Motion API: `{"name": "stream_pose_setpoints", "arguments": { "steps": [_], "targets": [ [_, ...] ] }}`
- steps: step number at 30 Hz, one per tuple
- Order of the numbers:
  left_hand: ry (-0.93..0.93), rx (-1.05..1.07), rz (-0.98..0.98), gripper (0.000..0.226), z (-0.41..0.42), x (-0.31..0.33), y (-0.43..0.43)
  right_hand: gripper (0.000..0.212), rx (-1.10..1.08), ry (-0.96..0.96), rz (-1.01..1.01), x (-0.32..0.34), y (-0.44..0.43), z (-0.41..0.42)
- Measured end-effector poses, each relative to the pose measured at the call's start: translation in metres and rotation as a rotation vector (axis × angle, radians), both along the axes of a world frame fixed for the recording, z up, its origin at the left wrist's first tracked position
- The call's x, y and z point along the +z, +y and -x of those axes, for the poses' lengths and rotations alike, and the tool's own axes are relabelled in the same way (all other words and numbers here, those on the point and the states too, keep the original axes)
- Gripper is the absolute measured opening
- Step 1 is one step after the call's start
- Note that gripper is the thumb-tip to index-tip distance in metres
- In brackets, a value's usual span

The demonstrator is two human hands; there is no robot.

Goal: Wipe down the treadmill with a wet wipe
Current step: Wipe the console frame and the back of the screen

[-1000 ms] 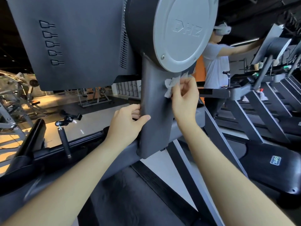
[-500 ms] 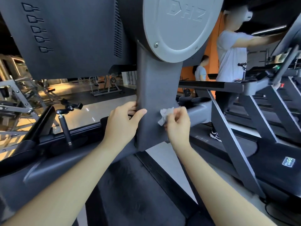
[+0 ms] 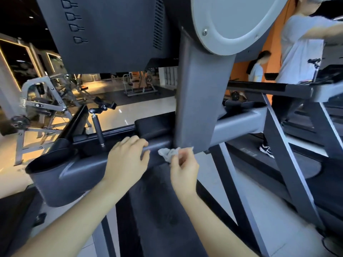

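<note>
I face the back of the treadmill console: a dark screen housing [image 3: 111, 34], a round grey cap [image 3: 232, 19] and a grey upright post [image 3: 200, 101] that meets a crossbar [image 3: 239, 125]. My right hand [image 3: 183, 169] pinches a crumpled white wet wipe [image 3: 168, 153] just below the post's lower edge. My left hand [image 3: 128, 160] lies over the dark crossbar to the left of the post, fingers curved over its top. The black running belt [image 3: 163, 210] lies below both arms.
A black cup holder [image 3: 50, 175] sits at the left end of the crossbar, with a clamp mount on a rod [image 3: 98, 125] behind it. A person stands on the neighbouring treadmill [image 3: 300, 89] at right. Weight machines [image 3: 42, 102] fill the left background.
My right hand has slid the wipe down the post from under the round cap to its lower edge. My left hand has left the post's side and dropped onto the crossbar.
</note>
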State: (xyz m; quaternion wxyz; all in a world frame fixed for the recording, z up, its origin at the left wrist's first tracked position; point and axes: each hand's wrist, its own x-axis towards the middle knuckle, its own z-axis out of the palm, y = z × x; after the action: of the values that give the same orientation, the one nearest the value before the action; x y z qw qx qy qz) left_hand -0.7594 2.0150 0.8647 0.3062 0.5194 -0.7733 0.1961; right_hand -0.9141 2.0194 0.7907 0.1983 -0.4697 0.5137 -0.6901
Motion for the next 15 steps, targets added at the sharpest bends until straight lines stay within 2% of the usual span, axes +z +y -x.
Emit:
{"name": "stream_pose_setpoints", "arguments": {
  "steps": [2, 6, 9, 12, 15],
  "targets": [
    [-0.127, 0.064, 0.012, 0.030, -0.016, -0.014, -0.005, 0.014, 0.035, 0.018, -0.054, -0.002, 0.001, -0.016],
    [-0.261, 0.055, 0.054, 0.042, -0.035, -0.028, -0.011, 0.015, -0.027, -0.328, -0.167, 0.004, -0.005, -0.020],
    [-0.266, 0.015, 0.084, 0.043, -0.040, -0.033, -0.013, 0.013, 0.004, -0.622, -0.239, 0.007, -0.004, -0.024],
    [-0.222, -0.018, 0.103, 0.045, -0.041, -0.035, -0.020, 0.021, 0.023, -0.832, -0.245, 0.014, -0.012, -0.030],
    [-0.206, -0.035, 0.105, 0.047, -0.042, -0.041, -0.024, 0.003, 0.042, -1.010, -0.269, 0.007, -0.017, -0.032]
  ]
}}
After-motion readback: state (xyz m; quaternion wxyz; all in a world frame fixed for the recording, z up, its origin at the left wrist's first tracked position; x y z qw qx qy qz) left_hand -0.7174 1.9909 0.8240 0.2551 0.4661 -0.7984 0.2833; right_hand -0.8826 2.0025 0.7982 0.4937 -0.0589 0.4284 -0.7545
